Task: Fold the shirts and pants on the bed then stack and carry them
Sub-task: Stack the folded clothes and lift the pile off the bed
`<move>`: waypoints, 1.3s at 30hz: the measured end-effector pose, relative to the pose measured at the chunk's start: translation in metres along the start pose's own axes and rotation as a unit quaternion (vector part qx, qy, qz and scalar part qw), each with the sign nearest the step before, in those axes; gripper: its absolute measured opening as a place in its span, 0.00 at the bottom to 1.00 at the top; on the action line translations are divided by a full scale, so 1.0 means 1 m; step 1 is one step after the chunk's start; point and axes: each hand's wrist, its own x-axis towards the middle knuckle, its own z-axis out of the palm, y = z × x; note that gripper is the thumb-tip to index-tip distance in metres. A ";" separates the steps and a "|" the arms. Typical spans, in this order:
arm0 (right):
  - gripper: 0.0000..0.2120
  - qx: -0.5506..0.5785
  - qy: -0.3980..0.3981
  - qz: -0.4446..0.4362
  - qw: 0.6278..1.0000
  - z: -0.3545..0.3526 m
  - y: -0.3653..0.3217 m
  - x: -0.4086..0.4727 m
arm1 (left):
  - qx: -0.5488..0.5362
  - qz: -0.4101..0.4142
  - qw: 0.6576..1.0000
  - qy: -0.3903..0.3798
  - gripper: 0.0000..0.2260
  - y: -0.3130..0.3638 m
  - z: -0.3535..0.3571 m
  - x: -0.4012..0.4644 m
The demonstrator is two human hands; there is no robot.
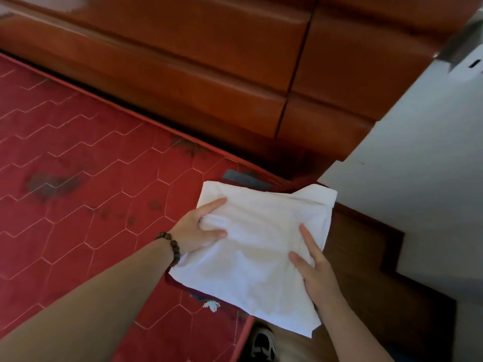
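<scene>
Shirt held at the bed's corner

Folded white shirt (pixel 261 246), roughly square, lifted over the near right corner of the bed (pixel 78 165), partly overhanging the edge toward the floor. Long axis running diagonally, from the far corner by the wall down to the near corner beside the knee. Cloth soft and lightly creased, top layer puckered where pressed; far right corner notched, near corner hanging loose. Thin, limp, likely to sag or unfold unless supported from below.

Gripped on both sides: left hand (pixel 198 231) on the bed-side edge, thumb and forefinger spread on top, remaining fingers (pixel 214 202) apparently tucked beneath; right hand (pixel 316 273) on the floor-side edge, two fingers lying straight along the top, the rest hidden under the cloth. Neither hand plainly nearer; shirt lying between the two, fingertips pointing inward.

Beaded bracelet (pixel 171 248) at the left wrist. Red quilted mattress stained in patches. Wooden headboard (pixel 209 61) beyond, shoe (pixel 262 344) below.
</scene>
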 end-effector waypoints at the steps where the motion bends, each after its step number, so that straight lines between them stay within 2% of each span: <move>1: 0.25 0.005 0.001 -0.003 1.000 0.006 0.001 0.001 | 0.000 0.004 1.000 0.002 0.31 -0.004 -0.008 -0.002; 5: 0.25 -0.006 -0.011 -0.022 1.000 0.029 -0.004 0.005 | 0.004 0.030 0.999 0.010 0.32 -0.008 -0.040 -0.003; 9: 0.27 -0.072 -0.021 -0.032 0.997 0.058 -0.001 0.019 | 0.097 0.023 0.995 0.001 0.34 -0.024 -0.061 0.007; 12: 0.27 -0.117 0.002 -0.034 0.993 0.069 0.006 0.024 | 0.074 0.012 0.997 0.001 0.32 -0.033 -0.061 0.015; 19: 0.26 -0.137 0.030 -0.039 0.989 0.079 0.010 0.029 | 0.019 0.021 0.999 0.034 0.32 -0.030 -0.060 0.043; 24: 0.26 -0.129 0.036 -0.068 0.989 0.081 -0.003 0.043 | -0.007 0.060 0.996 0.069 0.31 -0.024 -0.075 0.048; 26: 0.26 -0.162 0.046 -0.075 0.983 0.085 -0.008 0.049 | 0.027 0.066 0.994 0.079 0.31 -0.020 -0.082 0.053; 28: 0.26 -0.203 0.049 -0.072 0.975 0.090 -0.010 0.053 | 0.119 0.049 0.988 0.086 0.30 -0.020 -0.080 0.058; 30: 0.27 -0.230 0.056 -0.070 0.969 0.092 -0.009 0.054 | 0.165 0.039 0.981 0.097 0.29 -0.021 -0.075 0.062; 35: 0.26 -0.259 0.110 -0.067 0.957 0.094 -0.004 0.048 | 0.158 0.087 0.972 0.148 0.29 -0.012 -0.074 0.065; 39: 0.24 -0.293 0.222 -0.079 0.927 0.094 -0.001 0.045 | 0.171 0.111 0.968 0.146 0.27 -0.008 -0.074 0.071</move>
